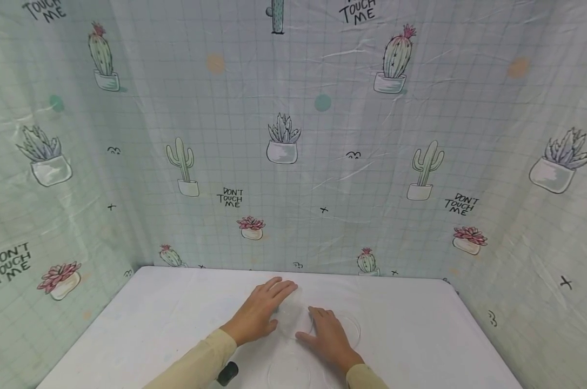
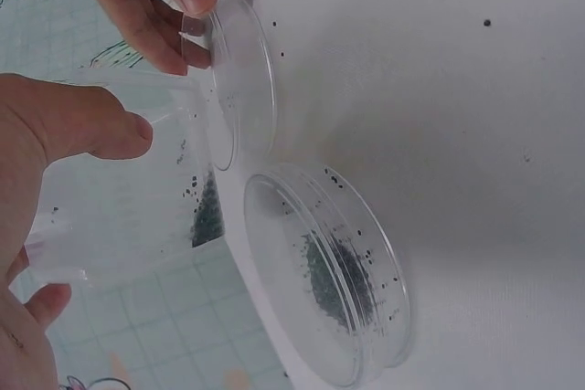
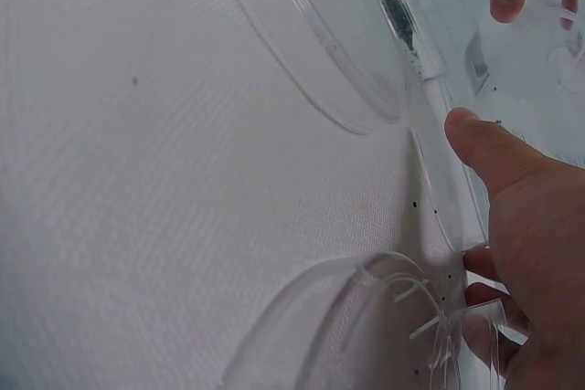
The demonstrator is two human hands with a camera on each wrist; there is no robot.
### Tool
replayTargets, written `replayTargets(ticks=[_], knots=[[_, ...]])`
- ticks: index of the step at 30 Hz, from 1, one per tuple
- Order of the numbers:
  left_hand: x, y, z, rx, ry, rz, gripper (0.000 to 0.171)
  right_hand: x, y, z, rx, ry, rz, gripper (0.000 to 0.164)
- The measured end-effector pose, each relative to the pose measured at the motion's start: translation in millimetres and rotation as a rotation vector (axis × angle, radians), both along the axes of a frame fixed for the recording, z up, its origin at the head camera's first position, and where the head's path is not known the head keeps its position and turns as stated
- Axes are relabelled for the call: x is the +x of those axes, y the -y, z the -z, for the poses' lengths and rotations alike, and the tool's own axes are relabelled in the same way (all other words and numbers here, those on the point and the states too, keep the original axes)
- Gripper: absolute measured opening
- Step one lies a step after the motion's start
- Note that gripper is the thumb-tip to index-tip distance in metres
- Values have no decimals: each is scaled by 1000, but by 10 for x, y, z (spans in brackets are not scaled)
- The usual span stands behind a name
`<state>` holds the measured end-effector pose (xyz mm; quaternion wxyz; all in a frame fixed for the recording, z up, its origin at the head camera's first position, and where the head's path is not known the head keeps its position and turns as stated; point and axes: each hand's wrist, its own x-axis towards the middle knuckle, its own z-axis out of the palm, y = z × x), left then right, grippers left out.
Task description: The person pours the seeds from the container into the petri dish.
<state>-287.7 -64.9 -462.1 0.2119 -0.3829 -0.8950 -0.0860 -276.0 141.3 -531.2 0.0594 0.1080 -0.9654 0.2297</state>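
Note:
My left hand (image 1: 259,313) holds a clear plastic cup (image 2: 119,198) on its side, its thumb along the near wall. Dark grains (image 2: 208,212) are gathered at one end of the cup. Facing it, my right hand (image 1: 329,337) grips a clear round dish (image 2: 251,89) that stands on edge, thumb on one side and fingers at its rim. Close by on the table, a clear petri dish (image 2: 398,312) contains a small heap of dark grains (image 2: 334,280), and more grains are scattered inside its wall.
Another clear round dish (image 1: 359,330) lies beside my right hand. A dark object (image 1: 227,373) sits by my left forearm. Several stray grains dot the white table (image 1: 420,335). Behind the table hangs a cactus-print curtain (image 1: 293,216), folding round both sides.

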Motion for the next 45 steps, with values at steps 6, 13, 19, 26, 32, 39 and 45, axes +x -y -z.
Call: replayTargets(ticks=[6, 13, 19, 26, 32, 39, 45], knots=[[-25, -8, -6, -10, -13, 14, 98, -12, 7, -2, -3, 7, -1, 77], [-40, -19, -16, -23, -31, 27, 99, -19, -7, 2, -11, -3, -4, 76], [-38, -26, -10, -34, -34, 39, 98, -15, 5, 15, -7, 14, 6, 77], [-34, -24, -15, -49, -65, 73, 98, -17, 7, 20, -6, 3, -2, 77], [-35, -43, -23, -63, -73, 87, 98, -23, -4, 29, -12, 9, -4, 78], [-38, -63, -38, -118, -67, 95, 97, -22, -13, 27, -10, 15, 0, 77], [-41, -74, -50, -144, -91, 105, 96, -30, -12, 43, -8, 3, -6, 77]])
